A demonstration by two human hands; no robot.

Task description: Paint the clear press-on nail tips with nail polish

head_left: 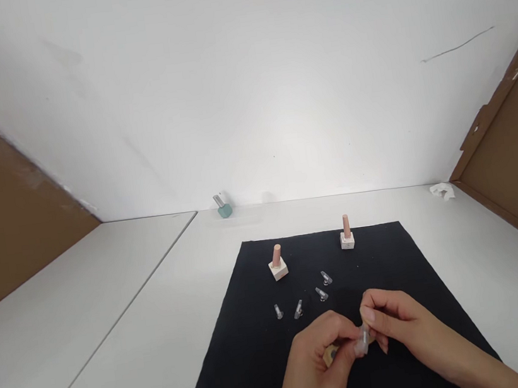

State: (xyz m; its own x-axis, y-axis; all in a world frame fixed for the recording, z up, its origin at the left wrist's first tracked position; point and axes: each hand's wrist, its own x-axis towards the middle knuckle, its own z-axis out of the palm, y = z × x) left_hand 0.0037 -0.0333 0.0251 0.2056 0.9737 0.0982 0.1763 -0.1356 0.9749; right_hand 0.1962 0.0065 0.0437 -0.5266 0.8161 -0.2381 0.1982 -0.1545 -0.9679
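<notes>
Above the black mat (241,349), my left hand (321,357) pinches a small clear piece (362,341) between thumb and fingers. My right hand (392,316) is closed at the upper end of the same piece, thumb against forefinger. Something yellowish (329,355) shows partly behind my left fingers; what it is cannot be made out. Beyond my hands lie several small clear pieces, among them one at the left (279,311), one beside it (298,309) and one farther back (326,278).
Two white bottles with pink caps stand on the mat, one at the left (279,271) and one at the back right (347,241). A teal bottle (225,210) leans by the white wall (246,94). Crumpled white tissue (442,191) lies at the back right.
</notes>
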